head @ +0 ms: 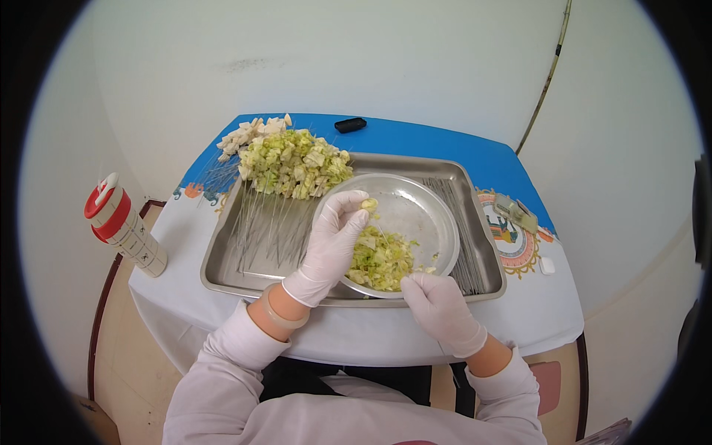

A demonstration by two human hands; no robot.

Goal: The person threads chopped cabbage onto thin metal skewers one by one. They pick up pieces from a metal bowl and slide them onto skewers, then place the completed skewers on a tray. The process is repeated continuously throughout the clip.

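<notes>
My left hand (334, 242), in a white glove, pinches a small pale yellow-green petal bundle (369, 204) above a round metal pan (439, 222). At the pan's near right rim, my right hand (442, 311), also gloved, has its fingers closed on a thin metal wire that runs up towards the bundle. Loose yellow-green petals or leaf pieces (381, 258) lie in the pan. The pan rests in a rectangular steel tray (356, 302). Wired green-yellow flower heads (297, 161) are heaped at the tray's far left, their wires pointing towards me. Bare wires (459, 239) lie along the right side.
Cream wired pieces (250, 136) lie at the table's far left corner. A red-lidded bottle (127, 228) stands at left. A black object (350, 125) lies behind the tray. A clear case (514, 213) and a small white case (547, 266) lie at right.
</notes>
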